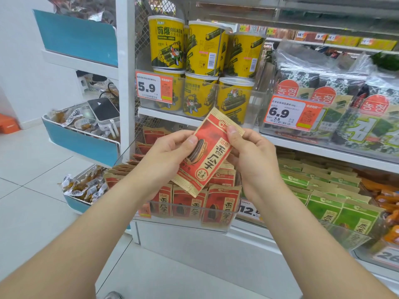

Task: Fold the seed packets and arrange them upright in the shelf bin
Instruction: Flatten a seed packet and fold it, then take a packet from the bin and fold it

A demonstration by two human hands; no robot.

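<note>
Both hands, left hand (170, 147) and right hand (248, 152), pinch one red seed packet (208, 154) at frame centre, seemingly unfolded; the shelf bin (216, 223) below already holds several upright.

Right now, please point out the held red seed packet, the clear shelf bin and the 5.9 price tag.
red seed packet (212, 157): head view, printed front, on the large characters.
clear shelf bin (183, 224): head view, transparent front wall.
5.9 price tag (147, 87): head view, on the digits.

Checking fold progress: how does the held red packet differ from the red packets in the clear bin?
The held packet is tilted, pinched by left hand and right hand; the binned packets stand upright. The held packet looks unfolded; the binned packets look shorter. Both share the red design.
</note>
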